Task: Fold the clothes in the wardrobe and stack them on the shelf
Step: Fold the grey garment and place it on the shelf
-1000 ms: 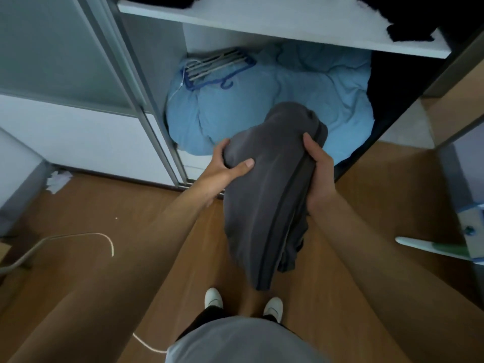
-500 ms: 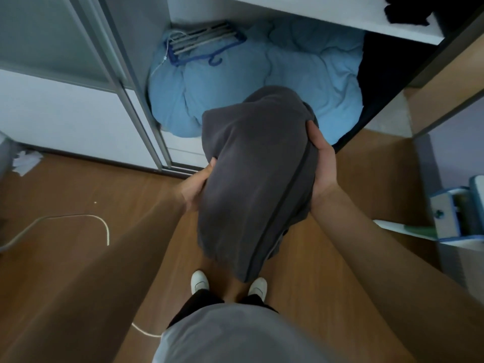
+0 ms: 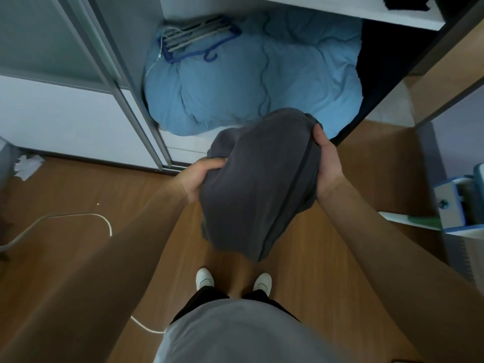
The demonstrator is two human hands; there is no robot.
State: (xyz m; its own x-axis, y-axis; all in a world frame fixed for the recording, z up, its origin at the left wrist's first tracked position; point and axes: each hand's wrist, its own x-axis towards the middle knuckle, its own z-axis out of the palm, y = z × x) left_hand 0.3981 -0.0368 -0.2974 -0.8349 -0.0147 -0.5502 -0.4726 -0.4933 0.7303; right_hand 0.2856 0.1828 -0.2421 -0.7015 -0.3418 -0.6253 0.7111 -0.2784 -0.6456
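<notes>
Aloft — garment point(image 3: 251, 184) in L-hand point(image 3: 197, 176), R-hand point(image 3: 328, 166) fingers point(image 3: 320, 137)

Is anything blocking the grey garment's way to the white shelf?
Nothing visible does. The left hand and right hand hold the grey garment below the open-fronted white shelf; dark clothing sits at its right end.

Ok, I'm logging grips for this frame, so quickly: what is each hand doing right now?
Left hand: closed, gripping the dark grey garment on its left side.
Right hand: closed, gripping the same garment on its right edge.
</notes>
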